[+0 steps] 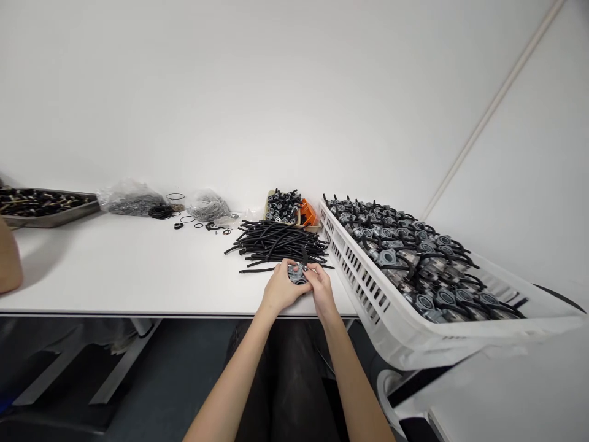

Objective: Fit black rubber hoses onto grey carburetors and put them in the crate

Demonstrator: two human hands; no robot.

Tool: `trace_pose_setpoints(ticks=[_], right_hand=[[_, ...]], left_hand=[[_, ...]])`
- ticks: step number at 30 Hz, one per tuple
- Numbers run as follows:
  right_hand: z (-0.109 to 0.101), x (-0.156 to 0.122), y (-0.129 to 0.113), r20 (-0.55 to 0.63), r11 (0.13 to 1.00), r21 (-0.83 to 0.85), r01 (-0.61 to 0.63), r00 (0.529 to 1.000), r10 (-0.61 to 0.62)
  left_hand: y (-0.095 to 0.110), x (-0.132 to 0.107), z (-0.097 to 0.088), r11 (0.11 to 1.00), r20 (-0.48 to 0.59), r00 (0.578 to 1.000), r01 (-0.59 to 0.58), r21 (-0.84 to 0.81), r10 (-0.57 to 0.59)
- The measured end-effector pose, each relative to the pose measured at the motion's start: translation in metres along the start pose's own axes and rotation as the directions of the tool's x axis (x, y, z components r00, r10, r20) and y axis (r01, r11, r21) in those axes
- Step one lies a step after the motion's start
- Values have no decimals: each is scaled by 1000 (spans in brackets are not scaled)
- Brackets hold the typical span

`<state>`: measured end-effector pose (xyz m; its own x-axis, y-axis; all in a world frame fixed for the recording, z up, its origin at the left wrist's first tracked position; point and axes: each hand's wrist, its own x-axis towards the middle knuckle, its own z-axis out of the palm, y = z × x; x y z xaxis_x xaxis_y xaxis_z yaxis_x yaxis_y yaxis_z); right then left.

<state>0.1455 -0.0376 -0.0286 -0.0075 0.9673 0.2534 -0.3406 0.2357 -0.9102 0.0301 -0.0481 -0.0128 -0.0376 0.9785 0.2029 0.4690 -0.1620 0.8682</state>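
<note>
Both of my hands meet over the front edge of the white table. My left hand and my right hand are closed around a small grey metal part with a short black hose end on it. Just behind my hands lies a loose pile of black rubber hoses. To the right stands a white slotted crate filled with several grey metal parts fitted with black hoses.
A small box of round black-and-grey parts with an orange piece sits behind the hoses. Plastic bags and black rings lie at the back. A metal tray is far left, beside another person's arm.
</note>
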Motion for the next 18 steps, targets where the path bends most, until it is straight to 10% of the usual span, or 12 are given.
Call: trace_pose_setpoints(ticks=[18], right_hand=[[0,3,-1,-21,999,6,-40,999,40]], left_hand=[[-2,0,1,1000,-14,1000,-1,-26,1]])
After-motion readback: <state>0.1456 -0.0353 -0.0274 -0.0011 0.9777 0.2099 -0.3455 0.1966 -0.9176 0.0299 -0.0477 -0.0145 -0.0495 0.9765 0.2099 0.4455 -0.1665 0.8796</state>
